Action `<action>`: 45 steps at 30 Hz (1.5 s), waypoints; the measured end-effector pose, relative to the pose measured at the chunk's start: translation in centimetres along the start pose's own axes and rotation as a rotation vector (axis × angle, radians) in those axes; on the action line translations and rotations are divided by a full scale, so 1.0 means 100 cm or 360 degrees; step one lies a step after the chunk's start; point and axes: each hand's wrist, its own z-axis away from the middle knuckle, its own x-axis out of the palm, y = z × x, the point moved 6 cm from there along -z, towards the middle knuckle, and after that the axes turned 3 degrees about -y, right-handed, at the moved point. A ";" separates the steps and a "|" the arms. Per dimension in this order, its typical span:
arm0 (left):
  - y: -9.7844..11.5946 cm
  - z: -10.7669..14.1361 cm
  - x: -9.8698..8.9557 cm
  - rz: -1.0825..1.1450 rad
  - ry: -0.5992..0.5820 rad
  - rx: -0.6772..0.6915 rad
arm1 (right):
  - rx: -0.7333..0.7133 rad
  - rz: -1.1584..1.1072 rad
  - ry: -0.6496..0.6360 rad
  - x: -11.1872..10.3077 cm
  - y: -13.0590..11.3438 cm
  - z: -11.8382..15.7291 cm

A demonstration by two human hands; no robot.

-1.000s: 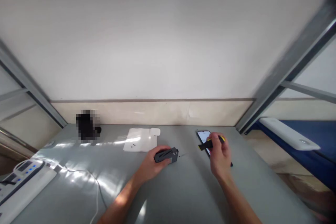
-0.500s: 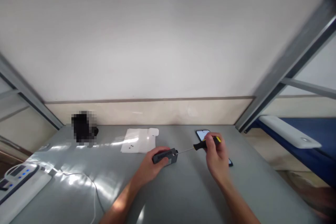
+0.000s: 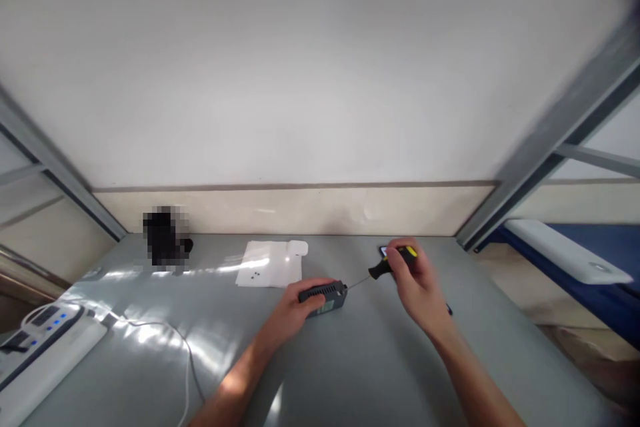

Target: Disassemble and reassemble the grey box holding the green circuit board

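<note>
My left hand (image 3: 295, 301) is closed round a dark grey vented box (image 3: 327, 305), thumb across its near side, where a pale label shows. In my right hand (image 3: 413, 280) is a screwdriver (image 3: 383, 268) with a black and yellow handle. Its thin shaft slants down to the left, and the tip meets the box's right end. Whether it sits in a screw is too small to tell. Behind the right hand lies a phone (image 3: 383, 251), mostly covered by the hand.
White paper (image 3: 273, 263) with several tiny dark bits lies behind my left hand. A blurred-out black object (image 3: 163, 237) stands at the back left. A white power strip (image 3: 50, 340) and cable (image 3: 187, 363) are at left. Metal posts flank the grey table (image 3: 320, 373).
The view has shifted slightly. The box is tilted a little, showing more of its label. My right hand has turned on the screwdriver handle and now hides more of the phone.
</note>
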 end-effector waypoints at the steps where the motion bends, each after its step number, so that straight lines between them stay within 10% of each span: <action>1: 0.000 0.000 0.000 0.0005 -0.0006 0.0012 | -0.0035 0.0005 -0.0118 0.004 -0.009 -0.005; 6: -0.004 -0.003 -0.001 0.0019 0.0055 0.0008 | -0.0039 -0.0378 -0.0725 0.038 -0.041 -0.017; 13: -0.007 -0.004 0.001 0.0029 0.0146 0.0028 | 0.0208 -0.1280 -0.0507 0.072 -0.028 -0.012; 45: -0.004 -0.004 0.004 -0.0111 0.0237 0.0071 | 0.0013 -0.0531 -0.0543 0.059 -0.052 0.000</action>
